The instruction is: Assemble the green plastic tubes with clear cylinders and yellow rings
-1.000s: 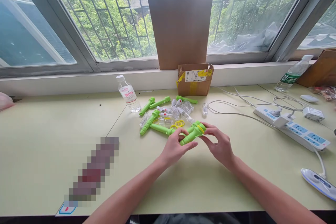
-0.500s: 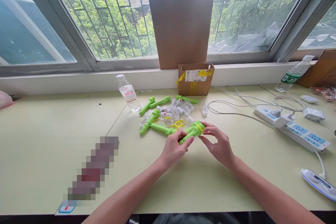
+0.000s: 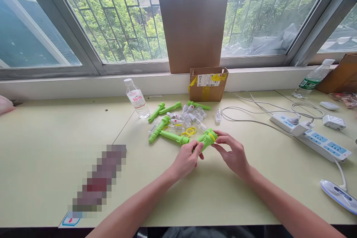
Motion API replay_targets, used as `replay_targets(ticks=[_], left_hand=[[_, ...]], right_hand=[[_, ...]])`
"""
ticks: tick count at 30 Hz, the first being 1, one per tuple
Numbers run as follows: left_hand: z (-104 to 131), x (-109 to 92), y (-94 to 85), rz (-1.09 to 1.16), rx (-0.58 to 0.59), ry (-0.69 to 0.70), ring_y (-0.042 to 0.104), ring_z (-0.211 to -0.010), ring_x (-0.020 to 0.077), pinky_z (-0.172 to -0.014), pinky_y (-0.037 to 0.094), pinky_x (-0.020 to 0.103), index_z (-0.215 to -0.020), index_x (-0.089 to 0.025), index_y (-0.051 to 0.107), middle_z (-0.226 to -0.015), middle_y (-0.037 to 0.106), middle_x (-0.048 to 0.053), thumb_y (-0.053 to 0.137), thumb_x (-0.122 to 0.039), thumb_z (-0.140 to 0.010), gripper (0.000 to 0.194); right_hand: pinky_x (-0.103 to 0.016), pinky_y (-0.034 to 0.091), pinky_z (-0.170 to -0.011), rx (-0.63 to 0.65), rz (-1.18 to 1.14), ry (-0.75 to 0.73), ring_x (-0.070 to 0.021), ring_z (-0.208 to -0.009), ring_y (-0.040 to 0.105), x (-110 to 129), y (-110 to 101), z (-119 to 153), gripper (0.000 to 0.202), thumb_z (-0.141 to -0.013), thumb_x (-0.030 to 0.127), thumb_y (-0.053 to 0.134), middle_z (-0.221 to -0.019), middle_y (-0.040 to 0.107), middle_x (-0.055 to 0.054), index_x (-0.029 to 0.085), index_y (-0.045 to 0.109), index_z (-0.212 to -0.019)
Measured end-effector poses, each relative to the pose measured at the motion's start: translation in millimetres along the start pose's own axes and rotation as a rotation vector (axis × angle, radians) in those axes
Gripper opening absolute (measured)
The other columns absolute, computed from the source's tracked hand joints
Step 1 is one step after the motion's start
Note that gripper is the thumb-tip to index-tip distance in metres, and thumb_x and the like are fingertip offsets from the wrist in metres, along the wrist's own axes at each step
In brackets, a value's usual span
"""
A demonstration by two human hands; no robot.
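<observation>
My left hand [image 3: 187, 158] is closed around the grip of a green plastic tube [image 3: 206, 142] with a threaded end. A yellow ring [image 3: 213, 136] sits around that threaded end. The fingers of my right hand [image 3: 232, 153] are bent in a pinch at the ring and the tube's rim; the exact contact is partly hidden. Another green threaded end [image 3: 208, 131] shows just behind the held tube. Close to my left hand lies a loose green tube [image 3: 174, 137], beside several yellow rings [image 3: 190, 131] and clear plastic cylinders [image 3: 198, 122].
More green tubes [image 3: 159, 129] and white pieces with red dots [image 3: 176, 121] lie in the pile. Behind it stand a water bottle [image 3: 137, 99] and an open cardboard box [image 3: 208, 91]. A power strip [image 3: 312, 137] with cables is at right. A blurred-out object [image 3: 97, 182] lies at left.
My left hand has shifted its grip slightly along the green tube, and the threaded end of the loose tube beside it now shows. My right hand stays at the ring.
</observation>
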State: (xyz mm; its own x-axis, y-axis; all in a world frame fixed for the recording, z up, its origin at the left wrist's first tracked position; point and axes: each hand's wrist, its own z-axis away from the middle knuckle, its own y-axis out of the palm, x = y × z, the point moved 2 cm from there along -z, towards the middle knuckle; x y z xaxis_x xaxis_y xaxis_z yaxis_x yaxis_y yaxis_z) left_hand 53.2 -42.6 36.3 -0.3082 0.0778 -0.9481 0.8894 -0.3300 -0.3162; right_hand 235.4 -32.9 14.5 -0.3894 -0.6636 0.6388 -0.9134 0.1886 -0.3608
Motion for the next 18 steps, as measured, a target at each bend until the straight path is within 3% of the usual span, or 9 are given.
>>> replay_targets(ticks=[12, 18], left_hand=[[-2.5, 1.5, 1.9, 0.212, 0.069, -0.066, 0.037, -0.035, 0.0043, -0.037, 0.027, 0.021, -0.078, -0.016, 0.053, -0.067, 0.062, 0.001, 0.044, -0.059, -0.086, 0.044], [-1.3, 1.1, 1.5, 0.284, 0.156, -0.145, 0.033, -0.035, 0.0035, -0.037, 0.022, 0.019, -0.093, -0.016, 0.055, -0.064, 0.062, -0.001, 0.061, -0.055, -0.077, 0.043]], right_hand=[[-0.041, 0.062, -0.075, 0.021, -0.060, 0.058, -0.0230, -0.105, 0.063, 7.1, 1.0, -3.0, 0.016, -0.082, 0.021, 0.065, -0.120, 0.062, -0.008, 0.024, 0.055, -0.094], [-0.041, 0.062, -0.076, 0.054, -0.067, 0.030, -0.0239, -0.108, 0.062, 10.1, 0.8, -3.6, 0.020, -0.082, 0.022, 0.064, -0.122, 0.061, -0.009, 0.024, 0.053, -0.098]])
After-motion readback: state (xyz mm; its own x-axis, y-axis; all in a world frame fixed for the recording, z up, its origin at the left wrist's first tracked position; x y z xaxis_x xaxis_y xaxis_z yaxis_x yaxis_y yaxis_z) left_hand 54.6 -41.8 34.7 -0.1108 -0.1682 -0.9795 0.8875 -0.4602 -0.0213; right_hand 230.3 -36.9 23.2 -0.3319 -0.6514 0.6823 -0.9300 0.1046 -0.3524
